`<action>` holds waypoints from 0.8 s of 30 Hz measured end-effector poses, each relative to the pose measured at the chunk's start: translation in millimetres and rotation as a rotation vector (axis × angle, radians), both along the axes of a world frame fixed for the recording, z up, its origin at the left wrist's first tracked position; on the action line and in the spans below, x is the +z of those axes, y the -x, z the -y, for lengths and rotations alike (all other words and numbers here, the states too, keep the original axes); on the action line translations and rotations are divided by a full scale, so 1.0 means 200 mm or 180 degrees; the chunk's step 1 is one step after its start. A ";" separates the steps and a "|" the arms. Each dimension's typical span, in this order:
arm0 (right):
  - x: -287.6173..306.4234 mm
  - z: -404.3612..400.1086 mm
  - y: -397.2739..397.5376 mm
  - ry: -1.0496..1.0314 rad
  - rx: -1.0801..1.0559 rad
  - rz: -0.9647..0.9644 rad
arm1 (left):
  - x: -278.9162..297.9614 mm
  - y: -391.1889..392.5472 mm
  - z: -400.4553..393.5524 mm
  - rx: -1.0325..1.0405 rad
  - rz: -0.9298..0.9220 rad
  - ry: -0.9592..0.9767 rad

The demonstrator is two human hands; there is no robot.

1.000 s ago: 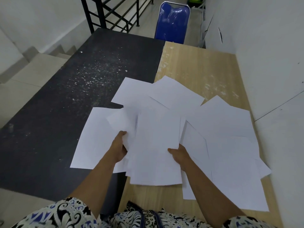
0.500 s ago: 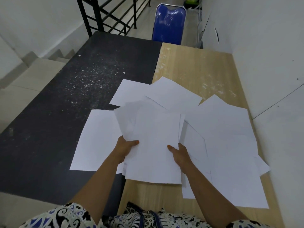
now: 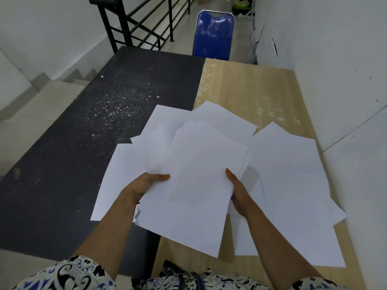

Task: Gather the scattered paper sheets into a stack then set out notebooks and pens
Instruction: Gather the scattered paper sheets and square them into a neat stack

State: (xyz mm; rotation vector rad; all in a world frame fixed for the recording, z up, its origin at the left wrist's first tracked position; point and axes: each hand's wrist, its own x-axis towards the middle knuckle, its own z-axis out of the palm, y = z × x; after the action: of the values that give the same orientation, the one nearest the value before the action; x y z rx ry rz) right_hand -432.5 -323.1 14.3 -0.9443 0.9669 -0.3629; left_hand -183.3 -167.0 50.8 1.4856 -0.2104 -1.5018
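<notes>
A loose bundle of white paper sheets (image 3: pixel 194 181) is lifted off the tables, tilted toward me. My left hand (image 3: pixel 144 185) grips its left edge with the thumb on top. My right hand (image 3: pixel 238 193) holds its right edge, thumb along the side. More white sheets lie scattered flat: one on the black table (image 3: pixel 113 181) at the left, several overlapping on the wooden table (image 3: pixel 293 185) at the right, and others behind the bundle (image 3: pixel 222 116). No notebooks or pens are in view.
A black speckled table (image 3: pixel 83 143) adjoins a light wooden table (image 3: pixel 251 88). A blue chair (image 3: pixel 213 36) stands at the far end. A white wall (image 3: pixel 345 80) runs along the right; stairs and a black railing (image 3: pixel 134 24) lie to the left.
Both hands have raised the gathered sheets off the table toward me, and the left thumb has moved onto the top sheet. The bundle is tilted more to the right.
</notes>
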 end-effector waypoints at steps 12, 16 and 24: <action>-0.15 -0.04 0.04 0.0400 -0.0128 -0.0875 | -0.21 0.02 -0.03 -0.0054 0.0645 -0.0710; -0.18 -0.04 0.04 0.0522 0.0128 -0.0946 | -0.25 0.03 -0.04 -0.0038 0.0825 -0.0815; -0.18 -0.05 0.05 0.0370 0.0207 -0.0986 | -0.21 0.06 0.00 -0.0223 0.0931 -0.0626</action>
State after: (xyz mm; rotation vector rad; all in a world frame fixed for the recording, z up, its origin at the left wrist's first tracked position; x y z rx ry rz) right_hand -442.7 -312.5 -22.4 -1.1576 1.2030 -0.2225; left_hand -194.8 -167.0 9.0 1.8733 -0.2979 -1.3859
